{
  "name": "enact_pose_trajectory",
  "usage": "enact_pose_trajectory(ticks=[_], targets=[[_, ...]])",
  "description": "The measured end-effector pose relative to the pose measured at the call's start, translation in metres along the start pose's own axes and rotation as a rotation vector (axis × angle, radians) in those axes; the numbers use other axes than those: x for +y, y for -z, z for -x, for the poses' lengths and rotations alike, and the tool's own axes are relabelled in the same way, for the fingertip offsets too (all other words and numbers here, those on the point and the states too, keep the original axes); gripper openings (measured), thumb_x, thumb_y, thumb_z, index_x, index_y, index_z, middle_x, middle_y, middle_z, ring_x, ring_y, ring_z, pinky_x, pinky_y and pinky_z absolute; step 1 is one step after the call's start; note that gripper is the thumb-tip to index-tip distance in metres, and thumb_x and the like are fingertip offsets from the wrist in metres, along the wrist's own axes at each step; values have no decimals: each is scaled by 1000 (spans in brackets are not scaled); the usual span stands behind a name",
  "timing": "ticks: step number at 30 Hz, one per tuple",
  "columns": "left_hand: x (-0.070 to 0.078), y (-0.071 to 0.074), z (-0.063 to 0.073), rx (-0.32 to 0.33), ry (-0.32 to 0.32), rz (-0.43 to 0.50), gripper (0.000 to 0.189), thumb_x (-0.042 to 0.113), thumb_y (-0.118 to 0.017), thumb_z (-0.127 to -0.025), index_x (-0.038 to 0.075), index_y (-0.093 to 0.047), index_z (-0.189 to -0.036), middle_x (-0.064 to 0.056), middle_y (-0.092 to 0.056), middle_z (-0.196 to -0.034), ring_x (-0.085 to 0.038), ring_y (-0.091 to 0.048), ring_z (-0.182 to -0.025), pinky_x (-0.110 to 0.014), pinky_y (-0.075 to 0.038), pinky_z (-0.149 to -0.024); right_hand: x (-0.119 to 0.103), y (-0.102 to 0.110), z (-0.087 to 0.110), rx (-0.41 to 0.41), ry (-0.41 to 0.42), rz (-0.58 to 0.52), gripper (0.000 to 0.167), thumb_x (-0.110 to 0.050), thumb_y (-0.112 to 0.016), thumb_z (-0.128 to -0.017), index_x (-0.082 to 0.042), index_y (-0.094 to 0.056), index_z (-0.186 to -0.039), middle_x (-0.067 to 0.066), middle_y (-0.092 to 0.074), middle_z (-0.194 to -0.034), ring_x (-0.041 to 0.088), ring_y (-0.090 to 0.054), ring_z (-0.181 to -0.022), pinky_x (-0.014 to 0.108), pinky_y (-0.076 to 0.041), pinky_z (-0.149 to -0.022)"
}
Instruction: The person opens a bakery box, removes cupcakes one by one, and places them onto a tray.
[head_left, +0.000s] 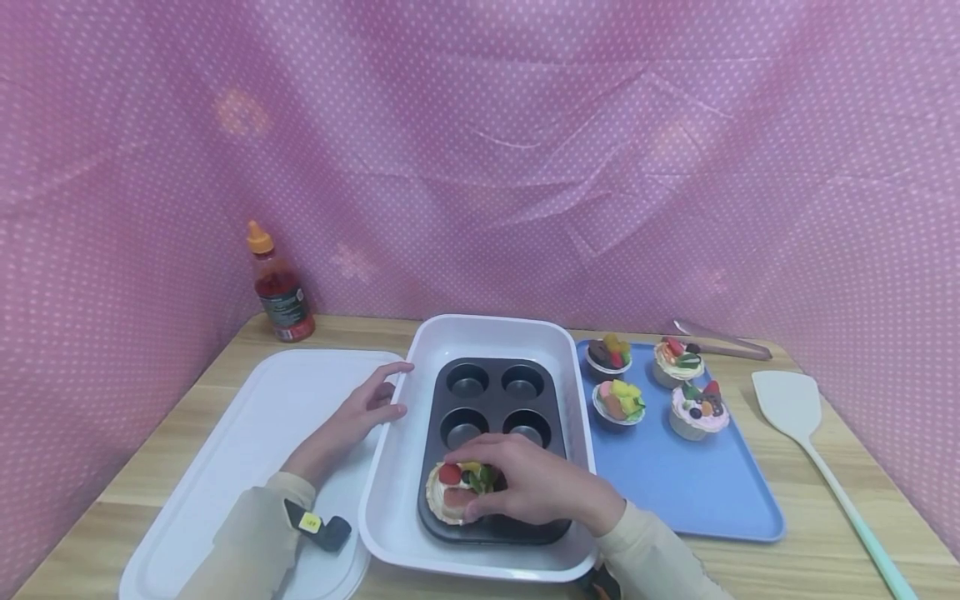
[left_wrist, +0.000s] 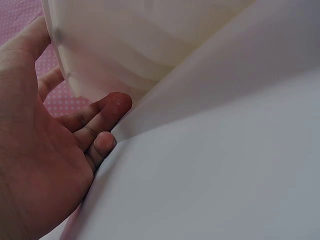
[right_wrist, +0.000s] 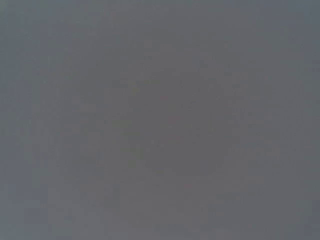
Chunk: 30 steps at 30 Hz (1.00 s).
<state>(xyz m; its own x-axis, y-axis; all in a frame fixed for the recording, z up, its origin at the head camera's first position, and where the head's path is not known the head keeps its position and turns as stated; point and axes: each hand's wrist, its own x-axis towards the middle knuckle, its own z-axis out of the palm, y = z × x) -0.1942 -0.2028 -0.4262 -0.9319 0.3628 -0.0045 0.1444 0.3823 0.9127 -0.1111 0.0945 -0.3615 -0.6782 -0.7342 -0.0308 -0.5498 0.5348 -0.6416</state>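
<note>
My right hand (head_left: pixel 525 479) grips a fruit-topped cupcake (head_left: pixel 447 502) by its sides with fingers and thumb. The cupcake is at the near left cup of a dark muffin pan (head_left: pixel 495 398), and its base is hidden. This pan lies inside a deep white tray (head_left: pixel 480 570). At the tray's left side, my left hand (head_left: pixel 358 418) touches the rim and outer wall with relaxed fingers. In the left wrist view its fingertips (left_wrist: pixel 118 104) are bent near the tray's outer wall (left_wrist: pixel 125 45). The right wrist view is only a grey blur.
Several decorated cupcakes (head_left: pixel 697 410) stand on a blue tray (head_left: pixel 675 492) at right. Behind it lie metal tongs (head_left: pixel 731 343); farther right is a spatula (head_left: pixel 787 400). A white flat lid or board (head_left: pixel 247 442) lies left, with a sauce bottle (head_left: pixel 283 300) behind.
</note>
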Motion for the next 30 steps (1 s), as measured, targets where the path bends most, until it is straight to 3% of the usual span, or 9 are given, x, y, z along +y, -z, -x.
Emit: enact_pose_trajectory(ticks=[8, 17, 25, 30], targets=[[-1, 0, 0, -1, -20, -13, 57, 19, -58, -100, 24, -36, -152, -23, -62, -125, -30, -64, -113, -57, -46, -106, 5, 0, -2, 14, 28, -66, 58, -36, -80, -83, -28, -63, -138, -10, -63, -138, 8, -59, -126, 35, -49, -107], [-1, 0, -1, -7, -38, -10, 58, 18, -58, -100, 22, -35, -153, -25, -62, -123, -31, -64, -111, -52, -49, -102, 13, -1, -2, 23, 43, -141, 56, -39, -79, -85, -24, -65, -137, -5, -66, -135, 6, -61, -114, 23, -54, -90], [1, 0, -2, -9, -11, 9, 59, 21, -58, -100, 24, -34, -154, -25, -61, -127, -34, -63, -117, -60, -46, -106, 13, 0, -3, 24, 23, -141, 49, -36, -76, -88, -25, -66, -135, -6, -68, -130, 3, -61, -107, 23, -54, -90], [1, 1, 0, -5, -9, -1, 59, 21, -58, -100, 24, -34, -154, -24, -61, -126, -33, -64, -115, -59, -47, -106, 13, 0, -4, 18, 21, -129, 47, -35, -74, -91, -25, -65, -136, -7, -68, -129, 2, -61, -107, 23, -54, -90]])
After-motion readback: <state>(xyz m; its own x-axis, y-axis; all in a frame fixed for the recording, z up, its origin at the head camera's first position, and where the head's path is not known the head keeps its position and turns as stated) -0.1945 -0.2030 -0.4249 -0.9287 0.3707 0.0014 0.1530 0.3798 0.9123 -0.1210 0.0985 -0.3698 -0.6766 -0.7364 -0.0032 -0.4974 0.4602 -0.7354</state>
